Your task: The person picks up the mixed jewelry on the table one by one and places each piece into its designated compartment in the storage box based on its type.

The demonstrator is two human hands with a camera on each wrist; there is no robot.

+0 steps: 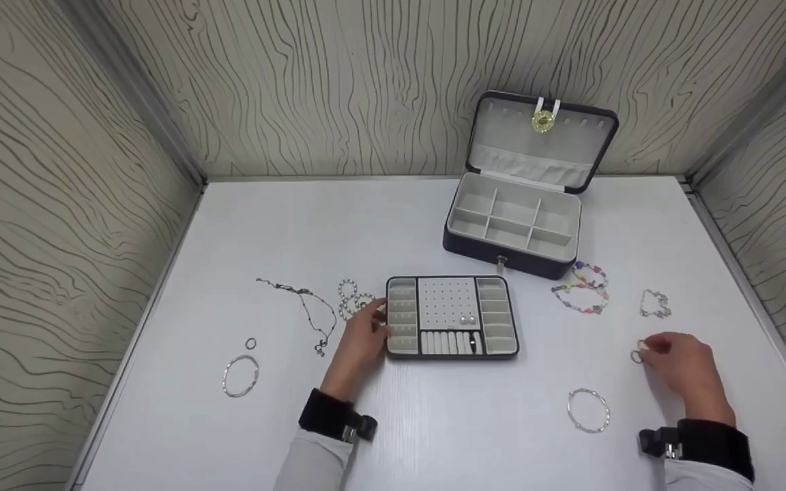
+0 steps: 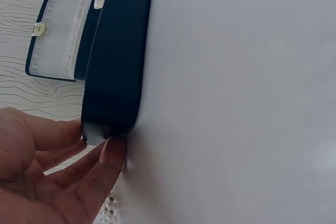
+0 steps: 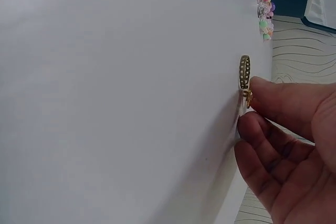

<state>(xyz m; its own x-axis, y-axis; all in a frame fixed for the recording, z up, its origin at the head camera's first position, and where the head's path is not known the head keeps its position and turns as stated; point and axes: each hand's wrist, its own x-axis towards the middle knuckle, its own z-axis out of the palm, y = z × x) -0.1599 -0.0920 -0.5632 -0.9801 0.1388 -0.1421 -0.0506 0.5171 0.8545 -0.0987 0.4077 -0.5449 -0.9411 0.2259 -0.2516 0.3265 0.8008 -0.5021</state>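
My left hand grips the left side of a dark-edged jewelry tray, thumb on one face and fingers on the other in the left wrist view. Two pearl earrings sit on its perforated panel, and a dark ring stands in the white ring rolls. On the right of the table, my right hand pinches a small gold ring between thumb and fingertips. Its openwork band points away from the fingers, close over the white tabletop.
Behind the tray, a dark jewelry box stands with its lid raised. Beaded bracelets and a charm bracelet lie right, above a silver bangle. Left are a necklace, pearl strand, ring and another bangle.
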